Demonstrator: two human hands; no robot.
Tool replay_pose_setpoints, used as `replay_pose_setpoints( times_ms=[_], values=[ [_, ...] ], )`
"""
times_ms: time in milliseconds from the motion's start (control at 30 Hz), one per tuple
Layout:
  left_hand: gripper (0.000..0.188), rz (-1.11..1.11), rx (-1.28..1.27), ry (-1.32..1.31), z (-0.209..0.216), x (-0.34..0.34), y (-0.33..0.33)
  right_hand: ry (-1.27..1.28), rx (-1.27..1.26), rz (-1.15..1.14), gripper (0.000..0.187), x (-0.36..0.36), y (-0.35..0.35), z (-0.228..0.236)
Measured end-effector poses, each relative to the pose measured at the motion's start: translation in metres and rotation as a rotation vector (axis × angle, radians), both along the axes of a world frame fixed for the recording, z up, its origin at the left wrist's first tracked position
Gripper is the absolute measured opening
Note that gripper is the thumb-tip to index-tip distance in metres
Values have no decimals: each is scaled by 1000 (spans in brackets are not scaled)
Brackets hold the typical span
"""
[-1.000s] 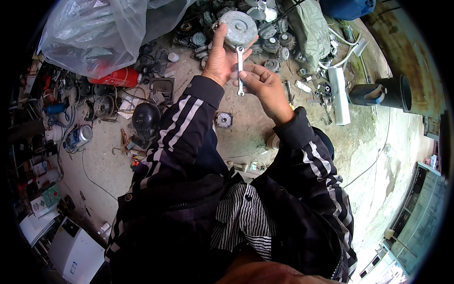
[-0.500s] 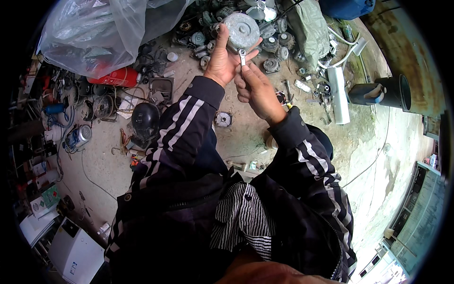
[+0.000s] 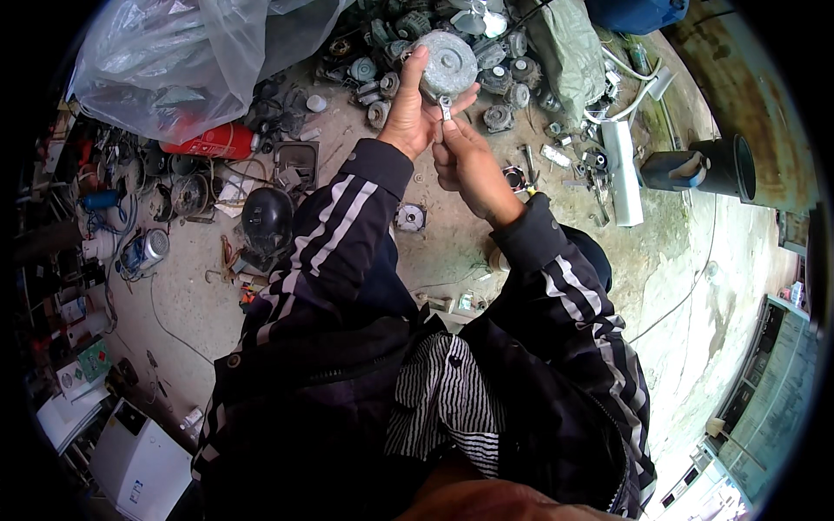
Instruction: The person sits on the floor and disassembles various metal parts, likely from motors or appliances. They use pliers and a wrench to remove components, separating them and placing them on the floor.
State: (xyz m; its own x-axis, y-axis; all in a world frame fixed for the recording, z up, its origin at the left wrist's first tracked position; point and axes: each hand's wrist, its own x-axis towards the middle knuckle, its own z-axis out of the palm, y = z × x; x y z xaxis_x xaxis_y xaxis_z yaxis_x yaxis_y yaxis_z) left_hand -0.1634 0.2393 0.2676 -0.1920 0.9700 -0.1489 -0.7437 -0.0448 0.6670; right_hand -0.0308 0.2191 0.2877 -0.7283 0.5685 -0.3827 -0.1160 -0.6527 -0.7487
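A round grey metal motor (image 3: 449, 62) is held up by my left hand (image 3: 408, 115), the thumb along its left side and the fingers behind it. My right hand (image 3: 473, 165) is closed on a small silver wrench (image 3: 446, 108). The wrench's ring end sits at the motor's lower edge, and what it fits over is too small to make out. Both hands are close together, above the concrete floor. Most of the wrench's handle is hidden in the right fingers.
Several used motors (image 3: 498, 80) are heaped beyond my hands. A clear plastic bag (image 3: 191, 65) and a red container (image 3: 213, 141) lie at the far left. A black helmet-like shell (image 3: 268, 217), a square motor part (image 3: 410, 217), a white roll (image 3: 621, 174) and a black bucket (image 3: 728, 169) stand around.
My right hand and the wrench have shifted very slightly, with the wrench staying at the motor's lower edge. The left hand keeps its hold, the motor tilted a touch lower.
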Motion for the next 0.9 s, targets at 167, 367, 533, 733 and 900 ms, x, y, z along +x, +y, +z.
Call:
replay_pose_setpoints(
  times_ms=[167, 367, 533, 733, 900],
  values=[
    [72, -13, 24, 23, 2, 0, -1, -19, 51, -7, 22, 3, 0, -2],
    [69, 1, 51, 130, 7, 2, 1, -21, 86, -21, 22, 3, -3, -4],
    [66, -77, -34, 13, 2, -3, -2, -105, 202, 38, 23, 7, -1, 1],
    [66, -148, -82, 80, 6, -11, -2, -85, 94, 183, 23, 17, 20, 1],
    [68, -78, -107, -40, 1, -12, 1, 91, -225, 222, 23, 20, 23, 1]
  ],
)
